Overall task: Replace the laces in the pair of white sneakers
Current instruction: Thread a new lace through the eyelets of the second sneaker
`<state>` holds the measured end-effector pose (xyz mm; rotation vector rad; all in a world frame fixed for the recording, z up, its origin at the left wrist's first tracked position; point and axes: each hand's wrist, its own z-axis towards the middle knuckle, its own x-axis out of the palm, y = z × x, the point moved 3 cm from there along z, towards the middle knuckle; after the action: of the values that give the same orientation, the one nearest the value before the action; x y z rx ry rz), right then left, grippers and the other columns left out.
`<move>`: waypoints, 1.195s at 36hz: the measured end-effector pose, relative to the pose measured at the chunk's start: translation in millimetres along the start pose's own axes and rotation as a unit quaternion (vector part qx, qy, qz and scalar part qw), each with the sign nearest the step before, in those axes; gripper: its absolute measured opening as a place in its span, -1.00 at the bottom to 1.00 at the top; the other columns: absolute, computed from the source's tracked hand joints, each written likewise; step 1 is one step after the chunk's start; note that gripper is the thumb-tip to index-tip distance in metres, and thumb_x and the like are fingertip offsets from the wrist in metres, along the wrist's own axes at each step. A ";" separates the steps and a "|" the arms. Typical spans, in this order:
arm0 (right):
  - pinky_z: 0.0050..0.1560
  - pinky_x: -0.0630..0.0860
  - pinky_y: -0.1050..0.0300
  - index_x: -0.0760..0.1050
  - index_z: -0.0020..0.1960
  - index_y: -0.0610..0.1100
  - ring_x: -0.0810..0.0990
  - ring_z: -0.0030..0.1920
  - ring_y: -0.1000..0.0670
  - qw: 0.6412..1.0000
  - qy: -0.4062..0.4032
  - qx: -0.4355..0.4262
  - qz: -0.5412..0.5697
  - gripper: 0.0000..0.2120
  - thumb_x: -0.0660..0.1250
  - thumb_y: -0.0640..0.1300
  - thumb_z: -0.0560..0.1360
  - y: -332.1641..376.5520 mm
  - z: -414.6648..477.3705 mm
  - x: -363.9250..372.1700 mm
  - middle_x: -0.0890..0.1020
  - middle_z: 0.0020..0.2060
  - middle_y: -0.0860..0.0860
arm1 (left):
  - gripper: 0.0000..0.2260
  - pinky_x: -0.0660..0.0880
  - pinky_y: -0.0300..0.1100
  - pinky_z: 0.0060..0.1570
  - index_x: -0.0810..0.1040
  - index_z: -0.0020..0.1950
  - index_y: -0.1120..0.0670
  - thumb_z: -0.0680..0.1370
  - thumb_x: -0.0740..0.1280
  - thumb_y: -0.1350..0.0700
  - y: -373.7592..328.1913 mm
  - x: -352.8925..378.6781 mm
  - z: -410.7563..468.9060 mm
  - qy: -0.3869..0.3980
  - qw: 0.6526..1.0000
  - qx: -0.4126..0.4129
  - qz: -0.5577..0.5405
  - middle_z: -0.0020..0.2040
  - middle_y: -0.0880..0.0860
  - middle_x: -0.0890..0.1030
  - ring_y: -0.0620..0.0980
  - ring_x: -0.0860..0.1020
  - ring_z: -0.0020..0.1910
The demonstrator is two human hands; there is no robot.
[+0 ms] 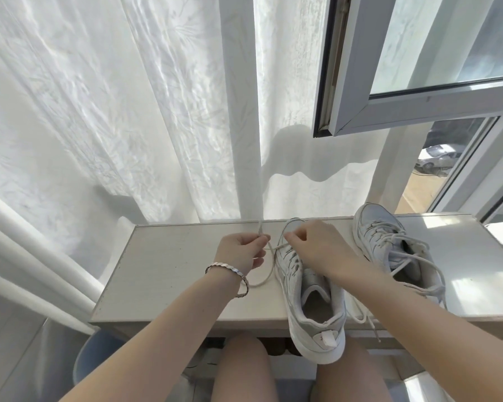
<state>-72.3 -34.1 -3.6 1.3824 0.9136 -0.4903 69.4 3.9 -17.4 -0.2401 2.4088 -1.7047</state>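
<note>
As sneaker (294, 288) overhangs bench (163, 271) edge, hands (240, 250) (317, 248) pinch lace (272, 264)

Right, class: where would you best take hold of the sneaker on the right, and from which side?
Probably grip the heel collar of the right sneaker, coming from the near side: its heel end lies nearest you, and loose laces sprawl over the front.

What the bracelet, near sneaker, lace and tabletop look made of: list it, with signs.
Bracelet: metal, polished, silver-toned; its links glint.
Near sneaker: matte white leather or synthetic, greyer suede-like heel panel.
Lace: off-white woven cord, limp; fibre unclear.
Tabletop: pale matte laminate or painted wood; faint grain lines.
</note>
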 end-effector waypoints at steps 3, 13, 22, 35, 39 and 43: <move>-0.42 0.21 0.15 0.27 -0.41 -0.16 0.37 -0.30 -0.09 0.995 0.029 0.022 -0.088 -0.68 0.21 -0.13 0.48 -3.4 1.6 9.5 0.34 -0.47 -0.04 | -0.86 0.45 -0.36 -0.46 0.59 -0.18 0.12 0.52 0.32 0.32 8.4 2.0 4.6 -0.003 0.999 -0.038 -0.039 -0.36 0.03 0.51 -0.15 0.49 -0.48; -0.30 0.35 0.18 0.32 -0.40 -0.05 0.44 -0.25 -0.04 0.991 0.092 0.000 -0.099 -0.78 0.26 -0.18 0.39 -9.9 0.4 8.5 0.45 -0.40 0.02 | -0.87 0.50 -0.36 -0.44 0.59 -0.24 0.17 0.48 0.36 0.33 28.9 16.0 10.4 -0.010 0.993 -0.051 -0.102 -0.39 0.05 0.62 -0.17 0.61 -0.43; -0.32 0.32 0.14 0.35 -0.46 -0.10 0.33 -0.37 -0.01 0.988 0.077 -0.063 -0.115 -0.77 0.25 -0.23 0.35 -14.6 -11.6 11.8 0.38 -0.50 0.00 | -0.89 0.49 -0.35 -0.44 0.59 -0.23 0.17 0.43 0.42 0.35 44.1 18.7 10.6 -0.016 0.997 -0.007 -0.082 -0.41 0.01 0.64 -0.17 0.59 -0.44; -0.27 0.37 0.17 0.46 -0.38 -0.07 0.50 -0.22 -0.03 0.988 0.061 -0.051 -0.129 -0.76 0.27 -0.09 0.47 -15.5 -9.3 14.6 0.53 -0.36 0.01 | -0.76 0.49 -0.31 -0.12 0.55 -0.34 -0.06 0.43 0.43 0.25 46.5 18.9 13.2 -0.062 0.979 0.165 0.107 -0.36 -0.12 0.61 -0.16 0.56 -0.28; -0.17 0.44 0.12 0.62 -0.18 -0.17 0.54 -0.18 -0.04 0.990 0.057 -0.062 -0.111 -0.80 0.29 -0.08 0.45 -15.0 -10.0 10.8 0.63 -0.27 -0.07 | -0.82 0.44 -0.39 -0.16 0.60 -0.27 -0.03 0.45 0.41 0.24 45.4 17.8 15.5 -0.075 0.969 0.195 0.128 -0.31 -0.13 0.62 -0.23 0.54 -0.28; -0.22 0.42 0.12 0.63 -0.19 -0.21 0.51 -0.25 -0.07 0.992 0.058 -0.066 -0.089 -0.80 0.31 -0.09 0.44 -14.7 -10.6 7.9 0.62 -0.30 -0.13 | -0.81 0.47 -0.32 -0.13 0.61 -0.30 0.00 0.40 0.45 0.28 48.1 20.0 17.7 -0.056 0.979 0.173 0.092 -0.22 0.00 0.65 -0.10 0.56 -0.23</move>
<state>-81.8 -24.7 -18.1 1.2247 1.1518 -0.4781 53.0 -1.1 -69.6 -0.0587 1.9456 -1.9256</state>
